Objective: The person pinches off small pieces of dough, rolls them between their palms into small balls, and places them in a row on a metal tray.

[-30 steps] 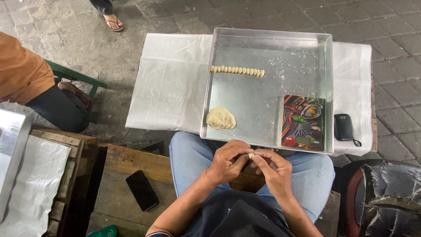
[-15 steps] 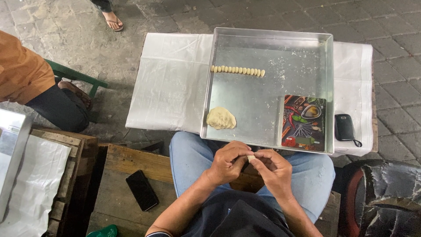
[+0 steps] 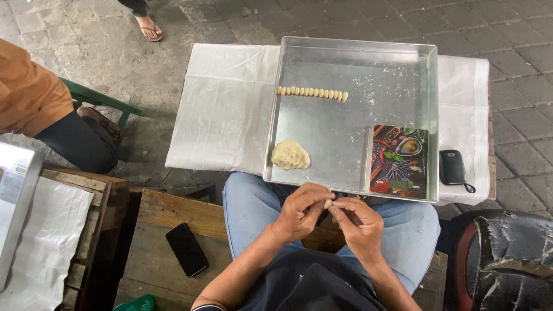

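Small pale bit of dough pinched between fingertips of both hands, held over the lap at about 6 o'clock of the view, just below the near rim of the tray. Left hand curled at 9 o'clock of the bit, right hand at 3 o'clock, the two together, fingertips meeting on the dough. Directly at 12 o'clock from the hands, a square metal tray lying on a white cloth. Inside the tray, a flattened lump of dough at its 7 o'clock corner, a straight row of small shaped dough pieces touching one another toward 11 o'clock, and a colourful printed card with chillies and spices at 5 o'clock. Just off the tray at 3 o'clock, a small dark phone with a strap on the cloth. At 8 o'clock from the hands, a black smartphone flat on a wooden bench. Farther out at 9 o'clock, another person in an orange top; at 11 o'clock of the view, a sandalled foot on the paving.
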